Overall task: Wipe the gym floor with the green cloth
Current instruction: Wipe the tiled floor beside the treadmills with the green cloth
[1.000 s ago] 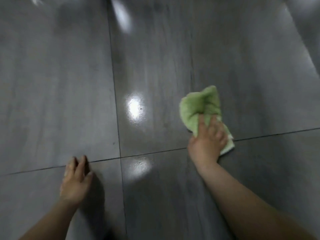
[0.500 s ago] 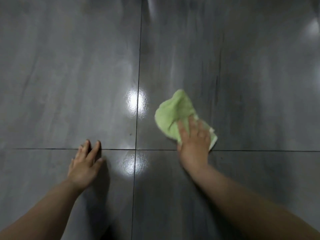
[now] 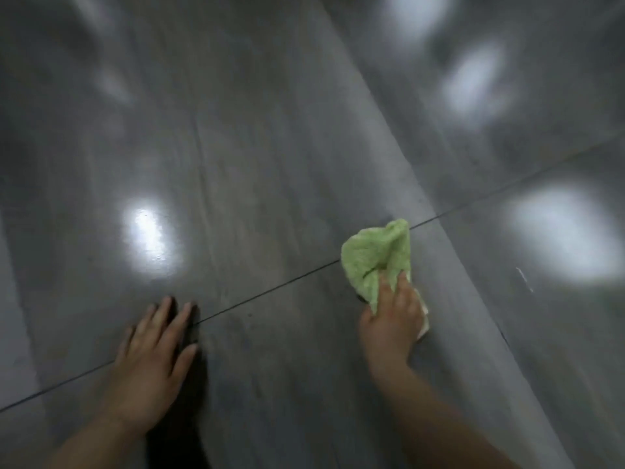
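Observation:
A crumpled green cloth lies on the glossy grey tiled gym floor, across a dark grout line. My right hand presses flat on the cloth's near end, fingers straight and pointing away from me; the cloth's far part bunches up beyond the fingertips. My left hand rests flat on the bare floor to the left, fingers spread, propping me up. Both forearms reach in from the bottom edge.
Large grey tiles run in every direction, split by thin dark grout lines. Bright ceiling-light reflections shine on the wet-looking surface. A small white mark sits on the tile at the right.
The view has swung, so the grout lines now run diagonally. My right hand has slid the cloth rightward, away from my left hand, which stays planted on the floor.

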{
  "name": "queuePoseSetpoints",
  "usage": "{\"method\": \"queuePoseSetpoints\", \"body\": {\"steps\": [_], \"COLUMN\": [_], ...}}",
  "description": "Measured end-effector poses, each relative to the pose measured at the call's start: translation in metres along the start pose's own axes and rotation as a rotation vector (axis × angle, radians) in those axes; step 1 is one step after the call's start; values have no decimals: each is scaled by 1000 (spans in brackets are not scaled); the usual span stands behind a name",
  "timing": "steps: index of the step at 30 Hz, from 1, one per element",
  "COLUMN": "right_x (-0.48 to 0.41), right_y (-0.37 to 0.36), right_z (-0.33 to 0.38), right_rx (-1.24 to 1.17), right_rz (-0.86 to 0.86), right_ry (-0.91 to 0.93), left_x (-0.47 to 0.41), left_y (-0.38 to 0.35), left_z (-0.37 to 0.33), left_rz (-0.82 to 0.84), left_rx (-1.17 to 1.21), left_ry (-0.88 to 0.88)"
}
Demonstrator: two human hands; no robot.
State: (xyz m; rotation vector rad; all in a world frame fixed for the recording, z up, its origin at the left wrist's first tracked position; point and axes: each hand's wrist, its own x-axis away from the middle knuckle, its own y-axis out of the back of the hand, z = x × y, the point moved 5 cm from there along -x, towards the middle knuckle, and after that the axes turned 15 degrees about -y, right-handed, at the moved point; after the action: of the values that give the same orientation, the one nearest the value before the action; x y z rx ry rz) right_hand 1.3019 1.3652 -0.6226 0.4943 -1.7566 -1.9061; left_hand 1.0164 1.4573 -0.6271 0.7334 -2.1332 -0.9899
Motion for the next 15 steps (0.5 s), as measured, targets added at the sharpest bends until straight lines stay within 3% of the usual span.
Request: {"method": "queuePoseSetpoints", "body": {"steps": [2,5,7,9,11,13,15], "right_x": [43,74,47,21,11,9,3], "right_y": [-8,-9,0,10,22,31,23], "right_z": [12,13,-43,-126,-205,-237,-222], "right_rx": [-21,-9,35,66,79,-67,-210], "right_rz": [-26,19,-7,-17,-30,16,66], "right_ry": [79,444,415,134,-257,-674,-1053], "left_x": [-29,-68,-85,-103,-118,-129,-132], "left_y": [-11,-24,-34,-41,-50,-55,-57], "left_z": [-36,-82,-107,-127,-143,-152,-154], "left_rz": [-9,-8,11,49,114,153,185], "left_rx": [-20,-74,-139,-149,-104,-136,-167], "left_ry": [-99,-283,-400,-393,-278,-221,-207]}}
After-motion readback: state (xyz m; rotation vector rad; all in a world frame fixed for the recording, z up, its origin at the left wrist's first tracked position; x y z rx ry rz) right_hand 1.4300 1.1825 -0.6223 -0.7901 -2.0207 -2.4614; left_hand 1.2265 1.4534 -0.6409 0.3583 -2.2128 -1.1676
